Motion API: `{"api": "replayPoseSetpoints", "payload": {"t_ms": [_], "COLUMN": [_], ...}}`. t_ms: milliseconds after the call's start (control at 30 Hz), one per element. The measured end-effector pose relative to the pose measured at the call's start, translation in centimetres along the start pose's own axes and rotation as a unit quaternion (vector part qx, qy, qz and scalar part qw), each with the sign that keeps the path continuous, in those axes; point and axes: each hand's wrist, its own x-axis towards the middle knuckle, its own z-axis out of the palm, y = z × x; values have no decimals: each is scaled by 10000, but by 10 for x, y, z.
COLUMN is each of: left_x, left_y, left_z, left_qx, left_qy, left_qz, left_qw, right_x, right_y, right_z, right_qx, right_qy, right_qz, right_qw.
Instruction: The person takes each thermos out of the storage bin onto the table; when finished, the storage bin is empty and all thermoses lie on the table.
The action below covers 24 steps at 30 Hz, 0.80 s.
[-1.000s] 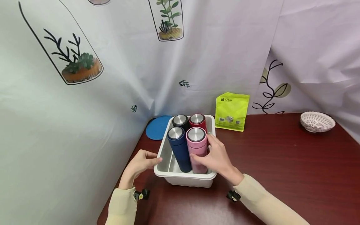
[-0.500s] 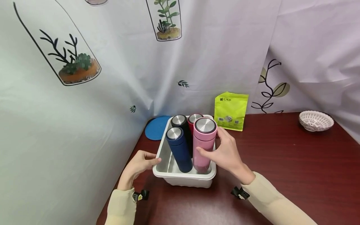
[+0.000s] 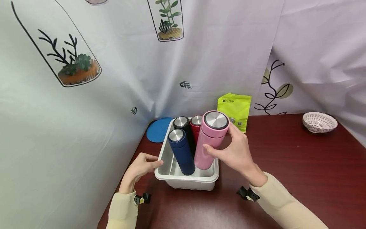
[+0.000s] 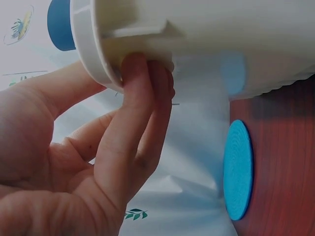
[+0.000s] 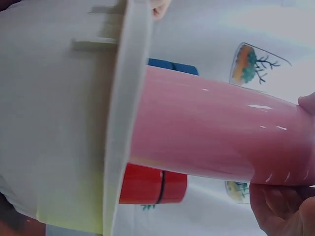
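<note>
My right hand [image 3: 235, 152] grips a pink thermos [image 3: 210, 143] round its upper body. The thermos leans to the right, its lower end still inside the white plastic bin [image 3: 190, 178]; in the right wrist view the pink thermos [image 5: 211, 123] rises well above the rim. My left hand [image 3: 144, 166] pinches the bin's left rim, thumb on top and fingers beneath, as the left wrist view shows with the fingers [image 4: 133, 98] under the lip. Inside the bin stand a tilted navy thermos [image 3: 183, 152], a black thermos [image 3: 186, 127] and a red thermos [image 3: 196, 125], partly hidden behind the pink one.
Behind the bin at left lies a round blue mat [image 3: 159, 129]. A lime-green pouch [image 3: 235, 109] stands against the printed curtain [image 3: 228, 47]. Far right on the dark red table [image 3: 288, 168] sits a white woven basket [image 3: 319, 122].
My right hand has raised the pink thermos and shifted it rightward, tilting its top to the right. The left hand stays on the rim, and the bin has barely moved.
</note>
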Motion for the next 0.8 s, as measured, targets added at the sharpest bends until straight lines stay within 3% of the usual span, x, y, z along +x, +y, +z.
{"api": "replayPoseSetpoints", "payload": {"t_ms": [467, 800], "left_x": [2, 2], "left_y": [-2, -1], "left_z": [-1, -2], "left_qx": [18, 25], "left_qy": [-2, -36], "left_qz": [-11, -22], "left_qw": [10000, 10000], "right_x": [8, 13], "right_y": [-16, -19], "right_z": [-24, -43], "right_qx": [305, 49], "right_qy": [395, 529], "right_qz": [-273, -352], "right_qw": [9984, 9980]}}
